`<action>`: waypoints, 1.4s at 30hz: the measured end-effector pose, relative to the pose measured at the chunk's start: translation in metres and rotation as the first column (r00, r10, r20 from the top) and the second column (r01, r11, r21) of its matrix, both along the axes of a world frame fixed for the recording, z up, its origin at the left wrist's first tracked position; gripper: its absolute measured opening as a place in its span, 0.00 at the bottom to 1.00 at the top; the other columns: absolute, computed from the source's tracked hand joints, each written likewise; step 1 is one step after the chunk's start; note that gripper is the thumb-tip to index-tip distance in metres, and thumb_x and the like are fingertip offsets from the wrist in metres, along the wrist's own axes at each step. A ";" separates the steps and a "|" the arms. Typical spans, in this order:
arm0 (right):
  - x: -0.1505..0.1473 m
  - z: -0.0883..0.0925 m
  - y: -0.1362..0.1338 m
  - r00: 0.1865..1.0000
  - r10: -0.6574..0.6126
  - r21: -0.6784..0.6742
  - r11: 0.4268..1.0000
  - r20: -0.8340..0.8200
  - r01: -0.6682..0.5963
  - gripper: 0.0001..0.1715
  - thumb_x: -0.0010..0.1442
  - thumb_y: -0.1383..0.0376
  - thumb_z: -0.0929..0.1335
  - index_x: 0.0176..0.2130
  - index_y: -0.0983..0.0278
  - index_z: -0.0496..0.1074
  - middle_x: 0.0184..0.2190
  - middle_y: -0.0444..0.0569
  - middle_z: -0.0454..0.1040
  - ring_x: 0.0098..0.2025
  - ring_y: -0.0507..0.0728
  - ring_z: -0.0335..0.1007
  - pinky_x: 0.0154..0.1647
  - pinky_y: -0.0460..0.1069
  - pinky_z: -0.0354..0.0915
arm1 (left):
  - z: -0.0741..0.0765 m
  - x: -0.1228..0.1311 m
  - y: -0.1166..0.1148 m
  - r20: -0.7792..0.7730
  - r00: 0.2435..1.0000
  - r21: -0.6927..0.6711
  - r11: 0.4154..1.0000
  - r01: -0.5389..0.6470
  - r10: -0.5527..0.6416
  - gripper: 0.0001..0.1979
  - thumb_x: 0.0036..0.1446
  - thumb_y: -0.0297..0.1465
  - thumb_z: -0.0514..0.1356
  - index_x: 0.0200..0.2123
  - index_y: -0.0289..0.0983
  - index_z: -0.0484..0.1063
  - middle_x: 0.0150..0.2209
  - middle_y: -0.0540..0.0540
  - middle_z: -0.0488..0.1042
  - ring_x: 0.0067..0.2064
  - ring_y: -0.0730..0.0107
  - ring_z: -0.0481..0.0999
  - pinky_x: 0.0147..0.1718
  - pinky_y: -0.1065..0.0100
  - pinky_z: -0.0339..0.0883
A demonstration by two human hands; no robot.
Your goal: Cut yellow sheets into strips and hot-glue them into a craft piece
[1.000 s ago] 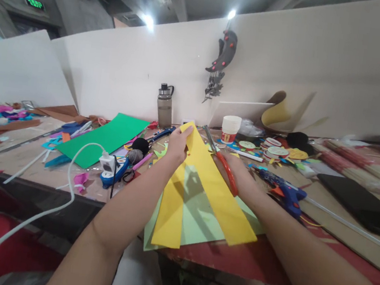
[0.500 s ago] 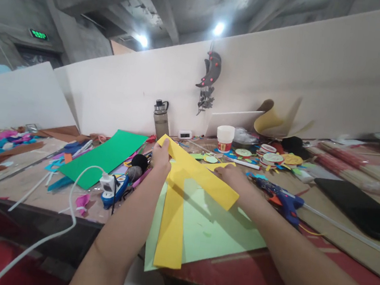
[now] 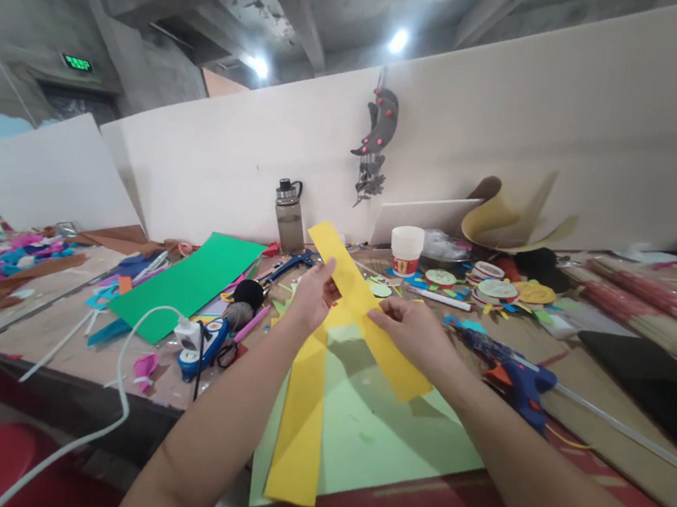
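**Above the Bench: Yellow Strip Held in Both Hands**

You hold the yellow strip [image 3: 351, 276] over the bench [image 3: 514, 333], slanting from upper left to lower right. The fingers of your left hand [image 3: 313, 296] pinch it, closed, along its near edge, above the middle. The fingers of your right hand [image 3: 409, 328] are also closed on it, farther down. Both ends project free beyond your grip.

Status: the held strip has straight long edges and appears to be cut to shape. A second yellow strip [image 3: 300, 422] lies on the pale green sheet [image 3: 381, 407], its lower end at the sheet's near edge; your hands and the held strip partly cover its upper end. You can see no fold or fastening on the held strip. The blue glue gun [image 3: 513, 369] lies to your right, unheld. How much work remains cannot be determined from this view.

Markings: the lit green exit sign [image 3: 78, 63], far left, appears to read "EXIT" on its lower line; its upper line is too small to read. The paper cup [image 3: 404, 266] carries a red band with an illegible emblem. You can read no brand on the water bottle [image 3: 289, 219] or the glue gun.
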State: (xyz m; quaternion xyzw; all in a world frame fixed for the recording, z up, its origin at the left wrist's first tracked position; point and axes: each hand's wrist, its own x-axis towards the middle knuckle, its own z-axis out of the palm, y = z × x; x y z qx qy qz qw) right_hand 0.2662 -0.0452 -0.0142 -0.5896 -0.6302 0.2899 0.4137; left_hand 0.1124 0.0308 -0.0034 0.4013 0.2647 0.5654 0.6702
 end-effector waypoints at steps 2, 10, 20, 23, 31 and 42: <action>-0.001 0.000 0.001 1.000 -0.012 0.032 0.999 -0.015 0.012 0.14 0.53 0.56 0.64 0.25 0.63 0.67 0.20 0.42 0.68 0.22 0.51 0.61 0.20 0.45 0.53 | -0.002 0.006 -0.007 -0.075 0.994 0.001 0.996 0.085 -0.085 0.12 0.48 0.34 0.65 0.32 0.32 0.72 0.31 0.42 0.77 0.31 0.69 0.77 0.35 0.69 0.70; -0.011 0.003 -0.005 0.994 0.071 -0.001 0.997 0.086 -0.072 0.12 0.56 0.60 0.62 0.30 0.62 0.71 0.26 0.45 0.74 0.28 0.55 0.68 0.27 0.46 0.58 | -0.004 0.007 -0.005 0.014 1.000 -0.098 0.995 -0.024 0.026 0.09 0.54 0.35 0.61 0.33 0.33 0.72 0.29 0.42 0.78 0.33 0.66 0.78 0.38 0.65 0.71; -0.020 -0.010 0.003 0.987 0.161 0.023 0.987 -0.028 -0.161 0.15 0.56 0.56 0.62 0.25 0.63 0.68 0.20 0.41 0.66 0.22 0.52 0.61 0.20 0.45 0.54 | 0.002 0.004 -0.006 0.080 0.997 -0.126 0.992 0.009 0.001 0.06 0.57 0.27 0.56 0.36 0.33 0.72 0.31 0.43 0.77 0.31 0.70 0.77 0.38 0.67 0.70; -0.026 -0.016 0.003 0.983 0.178 -0.017 0.984 -0.036 -0.178 0.16 0.55 0.57 0.62 0.21 0.63 0.64 0.18 0.41 0.65 0.19 0.51 0.61 0.18 0.44 0.54 | 0.000 -0.001 0.003 0.092 0.987 -0.169 0.979 -0.112 0.129 0.05 0.57 0.26 0.56 0.34 0.33 0.71 0.30 0.43 0.77 0.31 0.71 0.77 0.37 0.69 0.69; -0.030 -0.007 -0.008 0.999 0.039 -0.116 0.993 0.021 -0.036 0.14 0.57 0.57 0.61 0.25 0.62 0.65 0.14 0.39 0.64 0.13 0.50 0.62 0.14 0.44 0.54 | 0.007 -0.015 0.017 0.215 0.950 -0.242 0.955 -0.174 0.228 0.10 0.61 0.32 0.53 0.34 0.34 0.71 0.31 0.44 0.77 0.32 0.71 0.77 0.34 0.70 0.70; -0.020 -0.004 -0.004 0.982 -0.106 0.085 0.992 0.157 0.093 0.12 0.57 0.58 0.61 0.29 0.61 0.68 0.23 0.44 0.73 0.23 0.55 0.69 0.25 0.47 0.61 | -0.001 0.008 -0.005 0.198 0.980 -0.144 0.989 0.016 0.013 0.09 0.57 0.22 0.54 0.38 0.33 0.73 0.32 0.44 0.78 0.34 0.72 0.78 0.41 0.70 0.69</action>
